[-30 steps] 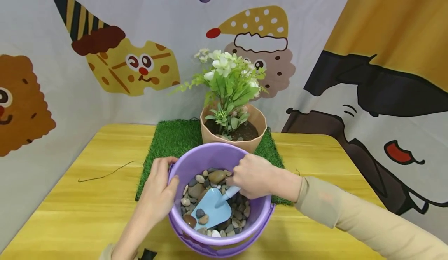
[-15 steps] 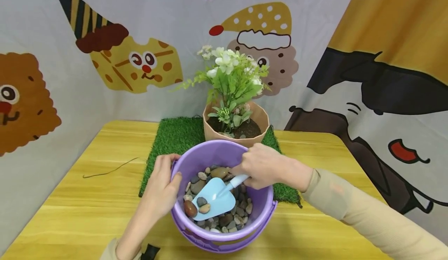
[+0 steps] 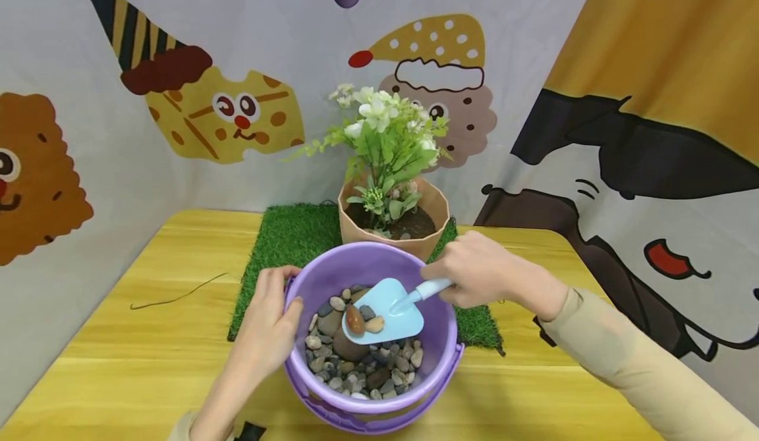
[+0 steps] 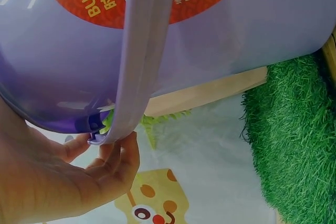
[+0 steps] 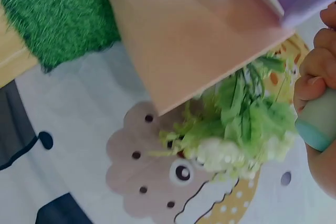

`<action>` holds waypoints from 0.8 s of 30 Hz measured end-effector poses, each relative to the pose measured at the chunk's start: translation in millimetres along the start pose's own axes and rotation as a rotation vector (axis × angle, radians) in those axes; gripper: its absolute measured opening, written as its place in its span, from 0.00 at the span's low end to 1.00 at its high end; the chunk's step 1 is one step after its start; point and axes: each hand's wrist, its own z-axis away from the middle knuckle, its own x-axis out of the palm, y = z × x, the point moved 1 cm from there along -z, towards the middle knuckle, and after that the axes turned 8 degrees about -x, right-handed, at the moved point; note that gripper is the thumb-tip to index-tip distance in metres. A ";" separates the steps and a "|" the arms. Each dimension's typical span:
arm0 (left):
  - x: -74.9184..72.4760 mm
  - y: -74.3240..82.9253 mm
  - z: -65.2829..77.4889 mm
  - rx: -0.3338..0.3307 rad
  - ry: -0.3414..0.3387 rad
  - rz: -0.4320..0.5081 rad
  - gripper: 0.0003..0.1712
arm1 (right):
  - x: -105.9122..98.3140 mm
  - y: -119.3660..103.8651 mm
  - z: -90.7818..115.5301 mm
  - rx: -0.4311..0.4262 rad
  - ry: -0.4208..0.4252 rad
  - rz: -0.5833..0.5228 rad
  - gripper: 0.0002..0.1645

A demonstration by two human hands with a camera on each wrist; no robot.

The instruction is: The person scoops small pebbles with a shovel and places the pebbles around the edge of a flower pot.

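Note:
A purple bucket stands near me, with grey, white and brown pebbles inside. At its left rim my left hand grips the edge, thumb on the inner side. The left wrist view shows that left hand by the bucket's handle hinge, with the purple handle hanging across the red label. My right hand holds a light-blue trowel by its pale handle. A brown, a grey and a tan stone lie on the blade, which is raised above the pebbles within the bucket.
Behind the bucket, a peach flowerpot with dark soil and white-flowered greenery stands on a green grass mat. A thin dark wire lies left on the wooden table. A cartoon-printed cloth hangs behind.
The trowel has come up and right, off the pebbles, and the brown stone now sits on its blade with the other two. My left hand stays at the rim.

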 end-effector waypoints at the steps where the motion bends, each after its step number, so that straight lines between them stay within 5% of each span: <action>1: -0.3 0.0 0.3 0.002 0.000 0.001 0.22 | -1.2 1.8 2.4 0.007 0.003 -0.002 0.11; 13: 1.0 -0.7 1.1 0.018 0.008 0.000 0.22 | -11.4 25.7 28.8 0.139 -0.073 0.004 0.14; 24: 0.6 -0.2 2.2 0.026 0.012 -0.002 0.21 | -17.1 72.0 50.7 0.449 -0.184 -0.040 0.14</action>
